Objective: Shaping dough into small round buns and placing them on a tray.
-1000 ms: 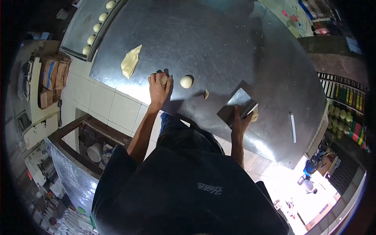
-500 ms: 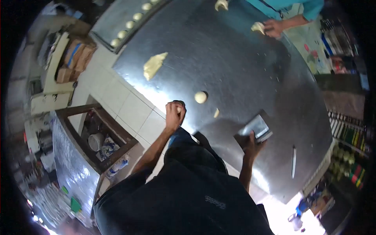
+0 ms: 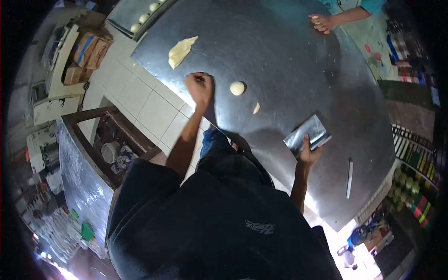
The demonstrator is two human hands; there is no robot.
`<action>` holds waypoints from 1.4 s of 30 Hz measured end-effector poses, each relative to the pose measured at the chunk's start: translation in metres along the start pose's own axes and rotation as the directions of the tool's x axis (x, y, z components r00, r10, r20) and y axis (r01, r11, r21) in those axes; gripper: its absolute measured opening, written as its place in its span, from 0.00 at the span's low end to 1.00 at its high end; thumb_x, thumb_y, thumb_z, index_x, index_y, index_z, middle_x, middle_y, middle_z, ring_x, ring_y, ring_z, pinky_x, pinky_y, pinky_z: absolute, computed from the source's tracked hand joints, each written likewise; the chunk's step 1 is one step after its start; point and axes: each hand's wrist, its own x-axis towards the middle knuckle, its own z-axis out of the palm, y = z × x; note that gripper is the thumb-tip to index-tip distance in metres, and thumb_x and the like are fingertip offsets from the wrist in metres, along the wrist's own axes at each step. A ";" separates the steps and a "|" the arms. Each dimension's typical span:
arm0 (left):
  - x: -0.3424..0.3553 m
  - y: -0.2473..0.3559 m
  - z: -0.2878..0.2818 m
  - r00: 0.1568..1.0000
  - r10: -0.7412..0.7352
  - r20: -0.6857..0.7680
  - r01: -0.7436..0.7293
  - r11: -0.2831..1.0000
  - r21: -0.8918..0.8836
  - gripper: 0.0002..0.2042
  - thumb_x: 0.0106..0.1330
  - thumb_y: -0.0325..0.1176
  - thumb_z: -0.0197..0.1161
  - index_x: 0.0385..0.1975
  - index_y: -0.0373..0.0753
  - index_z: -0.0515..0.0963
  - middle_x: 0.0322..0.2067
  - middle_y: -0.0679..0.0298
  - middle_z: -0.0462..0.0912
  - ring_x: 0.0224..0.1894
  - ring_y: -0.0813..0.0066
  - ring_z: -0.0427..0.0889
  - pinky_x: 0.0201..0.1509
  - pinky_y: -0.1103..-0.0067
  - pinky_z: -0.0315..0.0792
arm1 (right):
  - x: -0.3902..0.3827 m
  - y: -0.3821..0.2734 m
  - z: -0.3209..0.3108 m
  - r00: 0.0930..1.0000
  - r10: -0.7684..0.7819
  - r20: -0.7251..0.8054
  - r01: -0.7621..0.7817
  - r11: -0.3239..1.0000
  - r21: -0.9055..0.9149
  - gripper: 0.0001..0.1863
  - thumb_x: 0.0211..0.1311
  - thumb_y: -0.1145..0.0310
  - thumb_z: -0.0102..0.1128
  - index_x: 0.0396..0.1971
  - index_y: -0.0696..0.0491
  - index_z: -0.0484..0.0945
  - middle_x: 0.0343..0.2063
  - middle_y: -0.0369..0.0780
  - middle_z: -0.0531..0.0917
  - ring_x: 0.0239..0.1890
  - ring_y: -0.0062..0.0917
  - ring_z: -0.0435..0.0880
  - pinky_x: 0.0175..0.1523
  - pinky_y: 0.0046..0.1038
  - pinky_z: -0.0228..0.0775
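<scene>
My left hand (image 3: pixel 199 89) is closed at the metal table (image 3: pixel 280 56)'s near-left part, fingers curled over something I cannot make out. Just right of it sits a round pale dough ball (image 3: pixel 237 88), with a small dough scrap (image 3: pixel 256 108) below that. A flattened, irregular piece of yellowish dough (image 3: pixel 181 52) lies beyond my left hand. My right hand (image 3: pixel 310 152) grips a wide rectangular metal scraper (image 3: pixel 303 133), tilted over the table's right half. A thin white bar (image 3: pixel 349 177) lies right of that hand.
A tray (image 3: pixel 122 25) with several dough balls adjoins the table's upper left. A co-worker's curled hand (image 3: pixel 322 23) reaches over the upper right. A metal-clad cabinet (image 3: pixel 79 154) stands left of me, beside cardboard and paper (image 3: pixel 88 53). Shelves of packages (image 3: pixel 410 154) line the right.
The view has shifted. A co-worker's arm has come in at the upper right since a second ago. The dough ball seen in my left fingers earlier is now hidden.
</scene>
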 end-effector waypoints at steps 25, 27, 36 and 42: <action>-0.053 0.046 0.011 0.789 0.325 0.522 -0.136 0.920 -0.368 0.26 0.49 0.36 0.71 0.45 0.33 0.68 0.38 0.52 0.70 0.39 0.54 0.72 0.42 0.67 0.71 | -0.035 -0.045 0.078 1.000 0.000 0.026 0.006 0.974 -0.228 0.29 0.49 0.64 0.69 0.48 0.58 0.65 0.40 0.44 0.75 0.43 0.32 0.75 0.47 0.33 0.66; -0.066 0.048 0.001 0.773 0.299 0.560 -0.172 0.948 -0.269 0.30 0.44 0.38 0.74 0.43 0.30 0.66 0.39 0.53 0.68 0.40 0.56 0.72 0.41 0.68 0.70 | -0.033 -0.041 0.083 0.980 -0.046 0.196 0.120 0.913 -0.389 0.25 0.50 0.65 0.66 0.46 0.56 0.65 0.36 0.49 0.77 0.39 0.38 0.77 0.43 0.36 0.68; -0.068 0.049 -0.007 0.618 0.223 0.754 0.046 0.947 -0.318 0.21 0.55 0.28 0.66 0.49 0.35 0.69 0.44 0.55 0.69 0.43 0.63 0.72 0.46 0.74 0.71 | -0.047 -0.037 0.126 0.920 0.120 0.374 0.069 0.888 -0.454 0.20 0.56 0.64 0.55 0.45 0.53 0.59 0.30 0.56 0.78 0.34 0.55 0.77 0.37 0.51 0.64; -0.071 0.041 -0.008 0.661 0.289 0.693 0.040 0.908 -0.418 0.19 0.54 0.24 0.65 0.47 0.35 0.71 0.42 0.55 0.71 0.42 0.63 0.74 0.43 0.76 0.72 | -0.060 -0.025 0.149 0.930 0.070 0.362 0.093 0.906 -0.413 0.19 0.56 0.70 0.56 0.44 0.56 0.59 0.28 0.56 0.78 0.32 0.53 0.78 0.34 0.48 0.67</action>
